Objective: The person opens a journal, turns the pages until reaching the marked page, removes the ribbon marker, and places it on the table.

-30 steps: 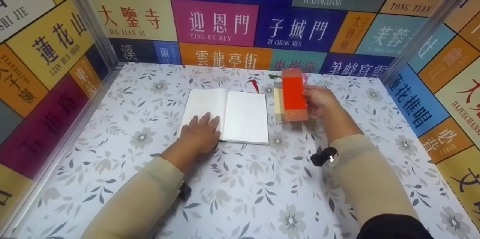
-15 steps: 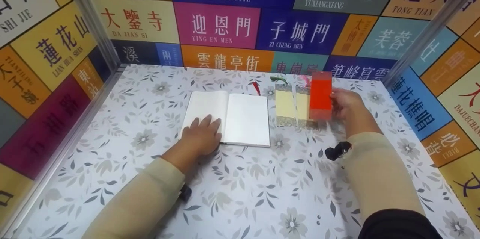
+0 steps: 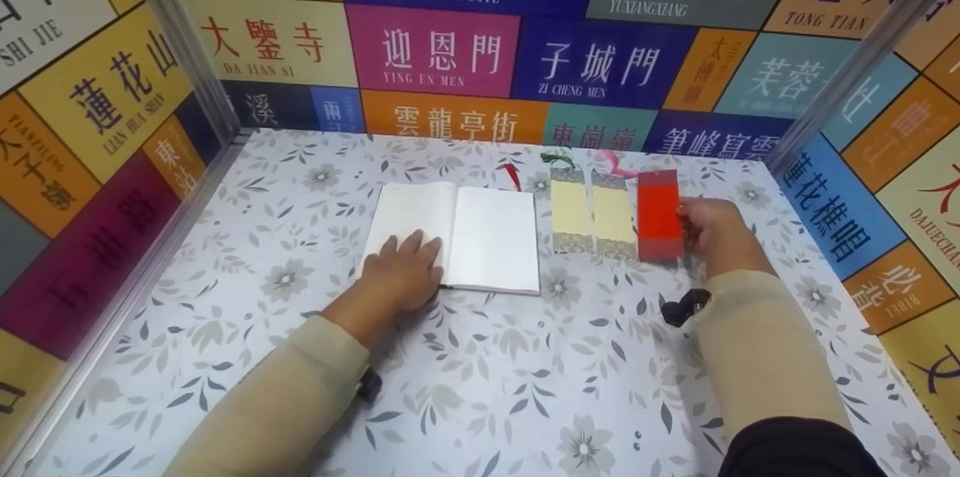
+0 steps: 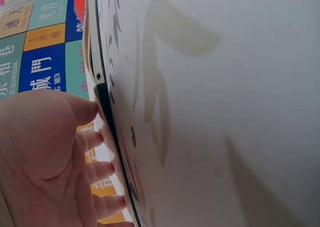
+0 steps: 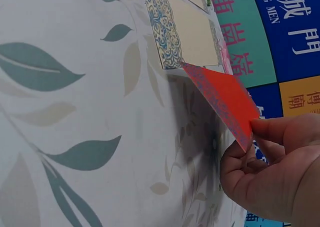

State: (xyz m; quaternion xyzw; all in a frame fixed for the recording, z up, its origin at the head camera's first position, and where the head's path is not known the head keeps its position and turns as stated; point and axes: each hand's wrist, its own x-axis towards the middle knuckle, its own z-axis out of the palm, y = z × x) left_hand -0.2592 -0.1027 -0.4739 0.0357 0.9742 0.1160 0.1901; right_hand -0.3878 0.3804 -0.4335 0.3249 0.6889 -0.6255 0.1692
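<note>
An open notebook (image 3: 495,237) with blank white pages lies mid-table. My left hand (image 3: 401,271) rests on its left page with fingers spread; in the left wrist view the fingertips (image 4: 107,171) touch the page. To the right of the book, two cream bookmarks with patterned ends lie side by side, the left one (image 3: 572,211) with a green tassel and the right one (image 3: 613,213) with a pink tassel. My right hand (image 3: 709,226) pinches a red bookmark (image 3: 660,214) by its right edge. The right wrist view shows this red bookmark (image 5: 225,94) tilted, its right side raised off the cloth.
A small red tassel (image 3: 511,177) lies behind the notebook's right page. The table has a white floral cloth (image 3: 480,387). Panels with coloured street-name signs (image 3: 435,46) stand behind and at both sides, with clear posts (image 3: 180,34) at the corners.
My right hand has carried the red bookmark rightward from above the cream bookmarks, then lowered it beside them, uncovering both. My left hand stays on the page.
</note>
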